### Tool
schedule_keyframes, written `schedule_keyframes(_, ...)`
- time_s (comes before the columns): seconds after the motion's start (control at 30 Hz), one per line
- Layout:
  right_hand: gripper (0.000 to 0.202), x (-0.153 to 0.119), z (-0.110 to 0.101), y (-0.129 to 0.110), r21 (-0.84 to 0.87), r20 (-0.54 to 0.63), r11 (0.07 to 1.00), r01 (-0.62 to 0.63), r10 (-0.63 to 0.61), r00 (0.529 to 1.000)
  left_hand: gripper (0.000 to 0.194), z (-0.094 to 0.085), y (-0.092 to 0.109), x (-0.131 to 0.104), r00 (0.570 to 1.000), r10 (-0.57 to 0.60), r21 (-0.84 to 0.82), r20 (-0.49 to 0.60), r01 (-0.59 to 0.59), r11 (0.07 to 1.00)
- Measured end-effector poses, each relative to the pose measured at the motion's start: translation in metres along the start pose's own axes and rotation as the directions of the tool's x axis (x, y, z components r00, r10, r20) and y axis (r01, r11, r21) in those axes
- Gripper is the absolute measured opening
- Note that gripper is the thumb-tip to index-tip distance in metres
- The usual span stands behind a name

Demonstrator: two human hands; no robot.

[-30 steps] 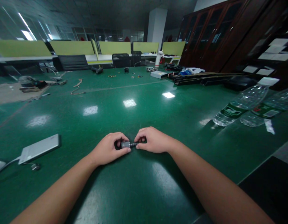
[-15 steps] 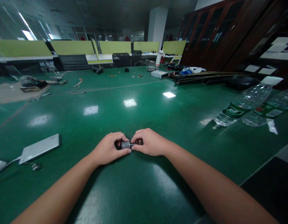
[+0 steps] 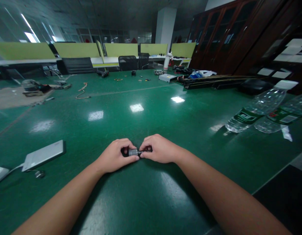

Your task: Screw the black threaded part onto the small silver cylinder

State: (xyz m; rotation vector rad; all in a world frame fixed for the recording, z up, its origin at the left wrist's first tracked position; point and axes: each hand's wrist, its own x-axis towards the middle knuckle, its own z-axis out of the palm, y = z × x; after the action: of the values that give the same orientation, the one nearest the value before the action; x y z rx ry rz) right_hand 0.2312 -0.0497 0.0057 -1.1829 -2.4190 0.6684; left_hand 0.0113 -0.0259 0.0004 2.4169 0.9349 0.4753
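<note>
Near the front middle of the green table, my left hand is closed around a small grey metal cylinder, thumb below and fingers above. It looks like a little motor, though its left end is hidden in the palm. A thin dark ridged rod extends from its right end. The fingertips of my right hand pinch this rod, whose dark tip shows between thumb and fingers. Whether rod and cylinder are one piece I cannot tell.
A flat silver box with a cable lies at the left, a small metal part beside it. Two clear water bottles stand at the right. Farther back are a cord, a white box and long dark strips.
My right hand has shifted very slightly right, and the gap between the two hands' fingertips is a little wider. Both hands keep their hold.
</note>
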Motion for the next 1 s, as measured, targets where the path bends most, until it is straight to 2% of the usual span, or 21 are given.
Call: schedule_keyframes(1.0,0.012,-0.007,-0.011,0.007,0.003,0.034,0.999,-0.047,0.047,0.998,0.022,0.000,0.002,0.000,1.000,-0.020,-0.004,0.017,0.020,1.000)
